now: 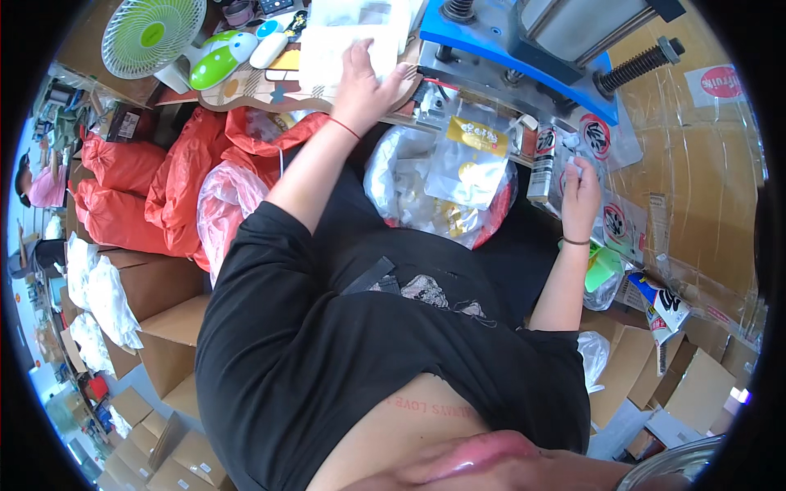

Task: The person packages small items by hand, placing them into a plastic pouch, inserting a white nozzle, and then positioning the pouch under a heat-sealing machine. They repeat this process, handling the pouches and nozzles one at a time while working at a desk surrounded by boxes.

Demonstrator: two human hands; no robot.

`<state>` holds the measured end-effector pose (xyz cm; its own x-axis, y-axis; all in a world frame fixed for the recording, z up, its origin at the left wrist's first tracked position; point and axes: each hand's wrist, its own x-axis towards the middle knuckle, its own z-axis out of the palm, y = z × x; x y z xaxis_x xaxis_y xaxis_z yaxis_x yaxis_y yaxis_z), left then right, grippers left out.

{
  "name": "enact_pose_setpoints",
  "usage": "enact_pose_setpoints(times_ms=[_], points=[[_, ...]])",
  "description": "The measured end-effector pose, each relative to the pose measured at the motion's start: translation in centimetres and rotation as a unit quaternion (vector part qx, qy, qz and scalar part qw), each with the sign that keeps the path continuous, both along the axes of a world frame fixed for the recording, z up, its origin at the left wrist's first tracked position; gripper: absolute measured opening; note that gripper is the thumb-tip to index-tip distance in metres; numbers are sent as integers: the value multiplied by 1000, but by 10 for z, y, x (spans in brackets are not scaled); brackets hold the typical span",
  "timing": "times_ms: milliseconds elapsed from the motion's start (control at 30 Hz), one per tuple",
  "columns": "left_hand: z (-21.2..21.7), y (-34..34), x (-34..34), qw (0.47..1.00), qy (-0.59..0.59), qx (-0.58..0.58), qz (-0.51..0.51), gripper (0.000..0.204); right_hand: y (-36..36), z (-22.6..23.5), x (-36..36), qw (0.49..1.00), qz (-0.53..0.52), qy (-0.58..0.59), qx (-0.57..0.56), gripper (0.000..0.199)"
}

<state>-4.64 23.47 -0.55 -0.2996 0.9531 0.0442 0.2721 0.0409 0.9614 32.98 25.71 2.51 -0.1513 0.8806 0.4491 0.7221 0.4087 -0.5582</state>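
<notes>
My left hand (366,88) lies with its fingers spread on a stack of white sheets or flat bags (332,49) on the worktable. On the right, the fingers of my right hand (581,192) are pinched together beside a narrow black-and-white box (542,168). A small white bit (571,141) shows at those fingertips; what it is, I cannot make out. Between my arms, a clear pouch with a gold label (471,159) rests on top of an open plastic bag (389,176) that holds several similar pouches.
A blue-framed press (524,69) with spring bolts stands at the far right. A green-and-white fan (155,37) sits at the far left, above red bags (184,176). Cardboard (688,164) with clear film lines the right side. Open cartons (176,327) stand left of me.
</notes>
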Motion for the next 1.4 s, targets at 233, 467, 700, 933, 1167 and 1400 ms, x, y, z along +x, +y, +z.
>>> enact_pose_setpoints(times_ms=[233,467,700,933,1167,1400], points=[[-16,-42,-45,943,311,115,-32,41,-21,24,-7,998,33,51,-14,21],[16,-64,-1,984,27,-29,-174,25,-35,30,-84,951,260,110,-124,18],[10,-71,64,933,-173,-100,-299,19,-26,49,-104,961,228,100,-119,19],[8,-82,103,836,-392,-205,-325,22,-20,57,-48,926,317,34,-202,25],[9,-49,94,838,-406,-203,-302,23,17,18,7,971,57,-226,44,31],[18,-24,60,869,-392,-187,-238,35,10,13,8,971,42,-235,-9,26]])
